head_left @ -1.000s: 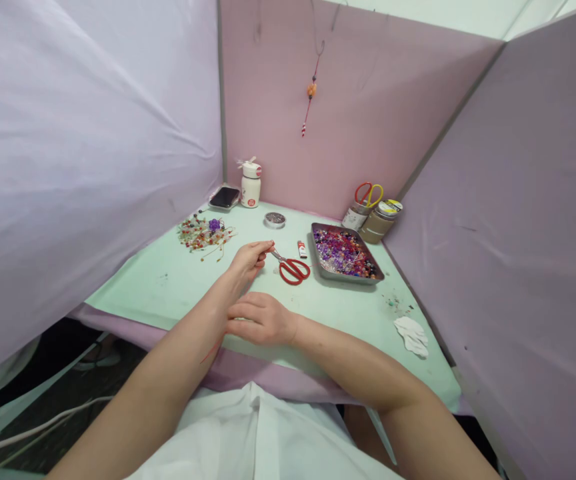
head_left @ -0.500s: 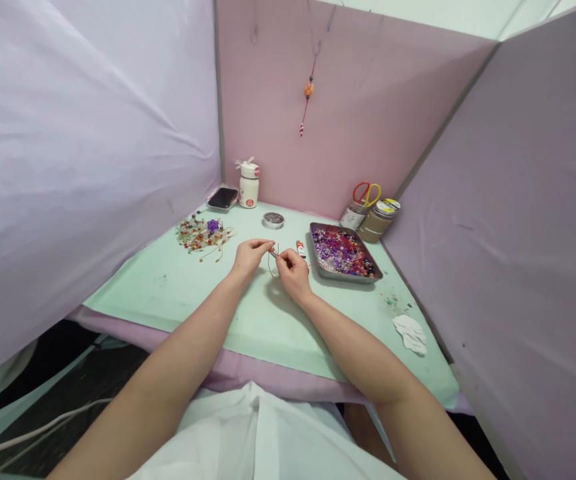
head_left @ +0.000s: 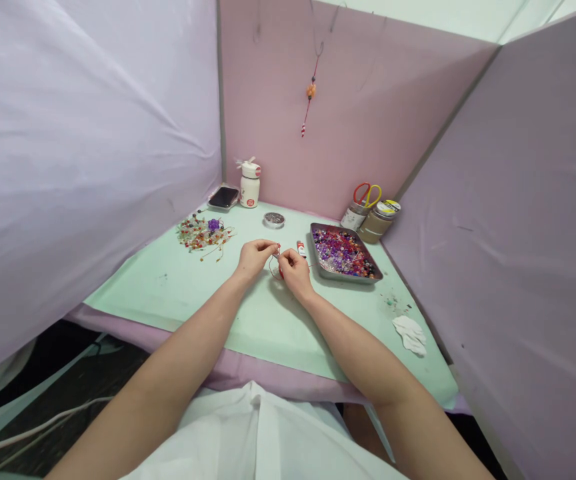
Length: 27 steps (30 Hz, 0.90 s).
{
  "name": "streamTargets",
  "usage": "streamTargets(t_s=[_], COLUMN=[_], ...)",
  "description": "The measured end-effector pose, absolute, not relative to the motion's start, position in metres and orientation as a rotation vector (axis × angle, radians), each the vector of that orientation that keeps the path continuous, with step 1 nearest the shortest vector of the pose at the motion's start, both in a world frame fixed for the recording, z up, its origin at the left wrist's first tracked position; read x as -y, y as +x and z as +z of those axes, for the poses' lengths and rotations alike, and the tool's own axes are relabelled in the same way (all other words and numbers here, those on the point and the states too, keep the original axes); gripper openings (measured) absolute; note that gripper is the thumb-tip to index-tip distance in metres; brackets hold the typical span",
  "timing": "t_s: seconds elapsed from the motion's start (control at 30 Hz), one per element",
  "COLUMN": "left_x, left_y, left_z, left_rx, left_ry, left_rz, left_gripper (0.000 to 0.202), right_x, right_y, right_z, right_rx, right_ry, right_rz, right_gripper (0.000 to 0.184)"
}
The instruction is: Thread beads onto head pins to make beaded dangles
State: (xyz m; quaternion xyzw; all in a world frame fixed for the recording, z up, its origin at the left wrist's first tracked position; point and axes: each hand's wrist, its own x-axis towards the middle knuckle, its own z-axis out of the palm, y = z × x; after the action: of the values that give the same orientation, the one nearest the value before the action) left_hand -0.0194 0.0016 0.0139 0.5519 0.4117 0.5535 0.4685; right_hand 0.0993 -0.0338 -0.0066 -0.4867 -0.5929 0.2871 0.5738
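Observation:
Above the middle of the table, my left hand pinches a thin red cord between thumb and fingertips. Close beside it, my right hand is closed on the same cord, its fingertips almost meeting those of the left. The cord hangs in a small loop below the fingers. A small greyish piece shows between the fingertips, too small to name, and something red peeks out under the right hand. Just behind the right hand lies a red and white lighter-like tube.
A metal tray of mixed beads stands right, with scissors in a can and a jar behind. At left lie beaded strings, a phone and a white bottle. A round dish and crumpled tissue also lie there.
My left hand has shifted slightly right, closer to the right hand. A bit of red now shows under the right hand, and the cord loop has changed shape.

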Motion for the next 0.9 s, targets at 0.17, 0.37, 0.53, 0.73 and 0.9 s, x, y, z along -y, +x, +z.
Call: streamTargets(t_s=[0.17,0.37,0.53,0.73,0.9], left_x=[0.000,0.001,0.000,0.002,0.005], left_y=[-0.019,-0.018,-0.018,-0.018,-0.018], left_z=[0.014,0.014,0.010,0.012,0.016], left_rx=[-1.010,-1.017,-0.983,-0.988,-1.009], left_ry=[1.405,1.476,1.608,1.644,1.573], left_rz=[1.351,1.330,1.273,1.201,1.089], left_gripper=[0.008,0.009,0.012,0.012,0.013], right_x=[0.031,0.026,0.018,0.016,0.015], right_y=[0.099,0.104,0.112,0.116,0.124], right_z=[-0.006,-0.004,-0.006,-0.005,0.008], right_rx=[1.240,1.071,1.066,1.047,0.962], right_ry=[-1.052,-0.977,-0.929,-0.869,-0.773], right_rz=[0.843,1.087,1.169,1.105,1.051], right_gripper=[0.022,0.036,0.033,0.024,0.022])
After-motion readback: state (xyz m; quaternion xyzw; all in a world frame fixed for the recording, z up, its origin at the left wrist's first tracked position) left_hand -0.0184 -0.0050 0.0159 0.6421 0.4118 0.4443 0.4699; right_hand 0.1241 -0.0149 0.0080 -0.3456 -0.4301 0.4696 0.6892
